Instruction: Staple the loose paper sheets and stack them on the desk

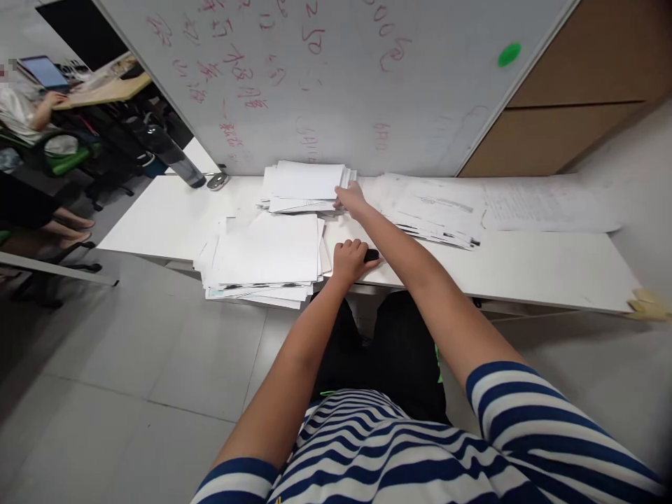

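Observation:
My right hand [353, 199] reaches to the right edge of the far paper stack [307, 182], its fingers closed at the edge of the sheets. Closer to me, my left hand [348, 262] rests at the table's front edge. Its fingers are curled around a small black object [372, 255], mostly covered, so its kind is unclear. Left of that hand, a larger pile of white paper [267, 248] lies with uneven edges and overhangs the table front. To the right of my right forearm, printed sheets [430, 206] are spread in a loose pile.
The narrow white table [551, 269] stands against a whiteboard [346, 91] with red writing. A dark bottle [171, 154] and a computer mouse [218, 181] are at the left. Cardboard [588, 77] leans at the right. Another person [26, 112] sits at a desk far left.

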A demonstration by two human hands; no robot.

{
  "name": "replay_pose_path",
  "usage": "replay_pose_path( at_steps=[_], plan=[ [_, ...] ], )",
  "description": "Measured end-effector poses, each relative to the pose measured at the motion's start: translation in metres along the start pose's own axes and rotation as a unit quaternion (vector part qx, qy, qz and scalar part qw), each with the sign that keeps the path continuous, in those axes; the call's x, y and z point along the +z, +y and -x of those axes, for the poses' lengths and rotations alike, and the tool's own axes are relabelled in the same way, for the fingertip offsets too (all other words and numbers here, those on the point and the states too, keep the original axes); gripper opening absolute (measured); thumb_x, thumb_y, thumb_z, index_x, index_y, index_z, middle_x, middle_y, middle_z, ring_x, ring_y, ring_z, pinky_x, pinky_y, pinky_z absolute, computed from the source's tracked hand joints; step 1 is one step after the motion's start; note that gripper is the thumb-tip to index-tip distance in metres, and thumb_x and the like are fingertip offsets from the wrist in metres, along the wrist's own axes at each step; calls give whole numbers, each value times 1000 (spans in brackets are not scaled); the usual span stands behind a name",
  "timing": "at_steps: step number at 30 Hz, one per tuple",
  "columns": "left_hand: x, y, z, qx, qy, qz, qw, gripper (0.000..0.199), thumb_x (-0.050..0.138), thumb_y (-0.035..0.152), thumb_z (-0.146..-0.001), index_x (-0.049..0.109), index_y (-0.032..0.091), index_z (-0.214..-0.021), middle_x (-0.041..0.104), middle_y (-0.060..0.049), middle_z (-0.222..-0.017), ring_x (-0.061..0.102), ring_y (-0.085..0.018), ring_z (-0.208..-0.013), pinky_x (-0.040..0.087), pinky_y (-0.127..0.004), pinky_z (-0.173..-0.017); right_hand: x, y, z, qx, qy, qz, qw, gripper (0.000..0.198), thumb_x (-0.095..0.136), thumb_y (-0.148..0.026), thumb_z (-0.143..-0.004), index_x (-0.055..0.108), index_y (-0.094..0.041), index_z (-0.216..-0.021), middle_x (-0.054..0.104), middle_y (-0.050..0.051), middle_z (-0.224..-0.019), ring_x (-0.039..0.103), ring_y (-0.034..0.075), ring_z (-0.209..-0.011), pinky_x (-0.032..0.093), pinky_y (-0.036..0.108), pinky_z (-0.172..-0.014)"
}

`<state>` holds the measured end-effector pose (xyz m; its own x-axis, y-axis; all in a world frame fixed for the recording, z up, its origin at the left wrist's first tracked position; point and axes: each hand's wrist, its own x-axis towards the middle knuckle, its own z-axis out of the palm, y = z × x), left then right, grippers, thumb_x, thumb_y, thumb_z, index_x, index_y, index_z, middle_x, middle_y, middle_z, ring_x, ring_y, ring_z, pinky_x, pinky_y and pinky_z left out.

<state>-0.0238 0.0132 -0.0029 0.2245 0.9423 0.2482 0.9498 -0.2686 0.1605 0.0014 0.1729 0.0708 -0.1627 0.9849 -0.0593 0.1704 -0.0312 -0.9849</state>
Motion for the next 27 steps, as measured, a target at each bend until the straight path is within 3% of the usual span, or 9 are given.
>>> replay_pose_path(
  at_steps=[2,4,6,9,12,15,22,27],
  plan=[
    [2,-1,0,6,10,-2,1000,59,43,74,-90,65,20,-95,67,-16,-97,58,-31,-95,34,-42,-78,-11,17,-1,-2,34,46,998,60,54,-27,-93,32,-9,-146,61,17,-121,70,24,-91,55,49,-93],
    [4,-1,0,9,26,-1,1000,61,41,75,-90,65,20,-94,67,-15,-95,58,-30,-94,33,-42,-76,-31,37,6,-48,72,115,990,64,53,-31,-92,32,-12,-149,51,19,-141,60,31,-121,46,54,-109],
    [6,-1,0,11,45,-3,999,61,41,76,-90,65,20,-91,66,-14,-92,58,-30,-91,32,-41,-74,-53,57,16,-107,97,183,972,59,51,-35,-91,40,-15,-146,45,17,-150,46,32,-137,37,54,-117],
    [8,-2,0,16,73,-8,997,59,43,76,-89,64,21,-89,66,-13,-89,58,-29,-88,30,-39,-72,-79,75,32,-125,113,253,953,53,48,-39,-92,49,-16,-140,48,17,-147,47,34,-136,39,55,-116],
    [9,-1,0,18,89,-11,996,58,44,76,-89,64,21,-87,66,-12,-87,58,-28,-86,29,-38,-72,-84,71,41,-158,90,314,932,48,47,-39,-94,54,-18,-137,50,17,-146,51,34,-132,45,55,-108],
    [9,-1,0,12,88,-13,996,56,45,74,-90,65,21,-86,67,-13,-88,59,-28,-86,30,-38,-72,-63,49,38,-236,22,390,890,43,45,-38,-98,57,-19,-135,53,15,-145,50,35,-130,45,54,-104],
    [9,-1,-1,11,60,-5,998,44,65,59,-85,71,17,-96,71,-14,-90,62,-30,-93,33,-40,-73,28,14,14,-356,-115,527,763,40,46,-42,-101,58,-20,-133,49,16,-149,45,34,-131,38,50,-101],
    [14,-2,-3,-4,52,13,999,26,68,43,-85,74,17,-85,68,-12,-72,63,-29,-88,33,-39,-71,54,14,3,-352,-113,575,729,38,37,-37,-105,61,-16,-126,53,14,-144,46,29,-124,33,46,-102]
  ],
)
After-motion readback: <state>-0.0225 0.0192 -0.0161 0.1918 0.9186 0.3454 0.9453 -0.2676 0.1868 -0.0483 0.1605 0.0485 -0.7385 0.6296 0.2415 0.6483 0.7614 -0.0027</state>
